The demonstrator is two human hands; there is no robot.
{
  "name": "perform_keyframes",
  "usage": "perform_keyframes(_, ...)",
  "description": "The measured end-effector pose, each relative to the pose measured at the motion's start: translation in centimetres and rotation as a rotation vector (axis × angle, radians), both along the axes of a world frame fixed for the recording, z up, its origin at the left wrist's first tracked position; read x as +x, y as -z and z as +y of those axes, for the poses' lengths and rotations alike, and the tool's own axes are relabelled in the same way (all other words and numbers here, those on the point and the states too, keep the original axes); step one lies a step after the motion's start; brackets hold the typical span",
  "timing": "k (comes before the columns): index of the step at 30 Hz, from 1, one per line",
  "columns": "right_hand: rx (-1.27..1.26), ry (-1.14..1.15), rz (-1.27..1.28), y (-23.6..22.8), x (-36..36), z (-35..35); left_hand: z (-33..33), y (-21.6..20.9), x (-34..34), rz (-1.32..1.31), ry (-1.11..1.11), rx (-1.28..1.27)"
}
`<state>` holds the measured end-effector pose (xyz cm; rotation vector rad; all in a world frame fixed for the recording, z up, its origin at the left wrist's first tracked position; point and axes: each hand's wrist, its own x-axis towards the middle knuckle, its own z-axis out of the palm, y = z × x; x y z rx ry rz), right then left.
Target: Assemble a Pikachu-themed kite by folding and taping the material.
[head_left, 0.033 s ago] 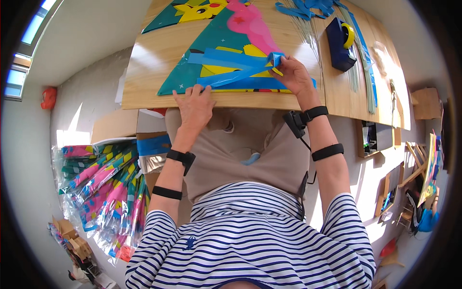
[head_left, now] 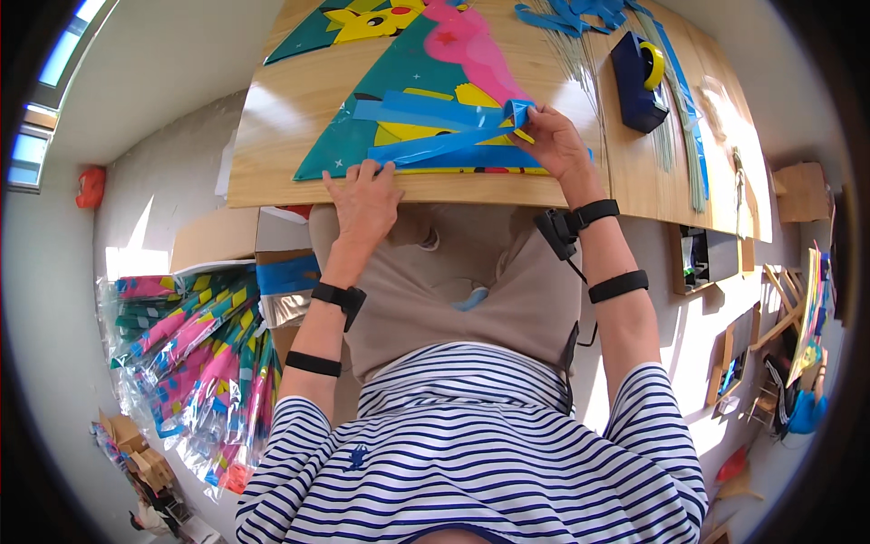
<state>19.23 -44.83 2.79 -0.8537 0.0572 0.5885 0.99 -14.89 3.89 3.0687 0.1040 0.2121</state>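
Note:
On the table in front of me lies a triangular kite (head_left: 349, 136), teal with a pink patch and yellow cartoon figures. Blue ribbon (head_left: 444, 145) is folded across its near part in two long strips that meet in a bend at the right. My right hand (head_left: 562, 145) pinches that bend between thumb and fingers, just over the kite. At the table's near edge, my left hand (head_left: 365, 201) rests with its fingers spread, fingertips by the kite's border and the ribbon's left end. Another blue strip (head_left: 498, 157) runs along the kite's near edge.
A dark blue tape dispenser (head_left: 640, 86) with a yellow roll stands to the right, beside thin pale rods (head_left: 698, 172). More blue ribbon (head_left: 584, 14) lies in a heap farther back. A second kite (head_left: 362, 25) is at the far left. Bagged kites (head_left: 195, 354) fill the floor at lower left.

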Motion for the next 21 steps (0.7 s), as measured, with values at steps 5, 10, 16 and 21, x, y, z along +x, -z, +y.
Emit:
perform_keyframes(5, -0.257, 0.043, -0.049, -0.7, -0.3, -1.1, 0.0, -0.1, -0.1, 0.01, -0.01, 0.003)
perform_keyframes(10, -0.304, 0.023, -0.086, -0.3, -0.1, -2.4, -0.1, -0.4, -0.2, 0.027, -0.012, 0.004)
perform_keyframes(16, -0.86, -0.004, -0.503, 0.9, -0.1, -1.9, 0.2, 0.0, -0.1, -0.001, 0.0, -0.008)
perform_keyframes(21, -0.901, 0.014, -0.602, 1.9, 0.2, -2.2, 0.1, 0.1, -0.1, -0.013, -0.001, -0.001)
